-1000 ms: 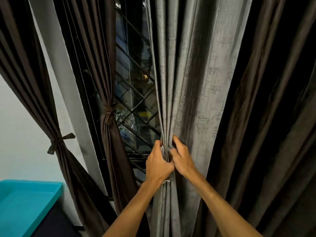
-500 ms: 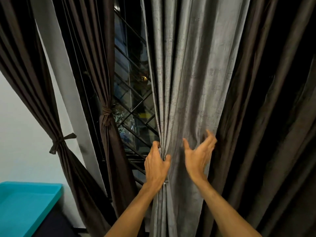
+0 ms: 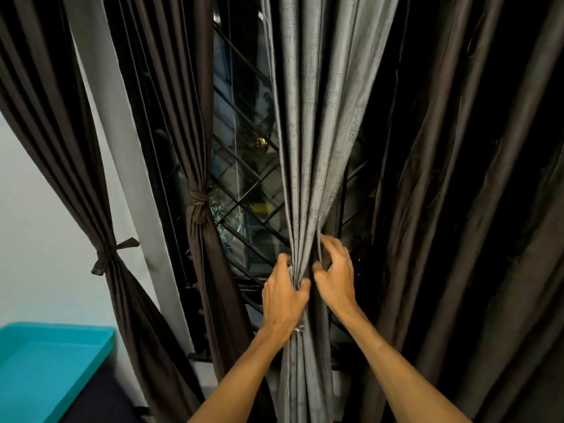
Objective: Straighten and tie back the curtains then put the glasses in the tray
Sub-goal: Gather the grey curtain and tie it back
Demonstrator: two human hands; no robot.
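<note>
- The grey curtain [image 3: 308,148] hangs dead centre, bunched into tight pleats right where the hands meet it.
- The left hand [image 3: 283,297] has the bundle properly gripped. Its fingers wrap round behind the left side of the pleats and the thumb [image 3: 303,285] presses on the front, so the fabric runs straight through the grip.
- The right hand [image 3: 335,276] sits just beside it at the bundle's right edge, a bit higher up. Its fingers [image 3: 331,244] are curled like a claw, and the outermost fold runs down between the fingertips and thumb. It's touching the fold for sure, but I can't tell if it's actually pinching it.
- The 2 hands are nearly touching, with only pleats between them.
- A small pale tag [image 3: 299,328] pokes out of the curtain by the left wrist, too small to say what it is.
- Off to the left, 2 more are already tied. The far brown curtain [image 3: 61,148] has a bow-ish tie [image 3: 113,254], and the near brown curtain [image 3: 195,132] has a knot [image 3: 198,206], right by the window grille [image 3: 244,184].
- The dark curtain [image 3: 457,209] on the right hangs loose.
- The teal tray [image 3: 45,361] is bottom left, well apart from both hands.
</note>
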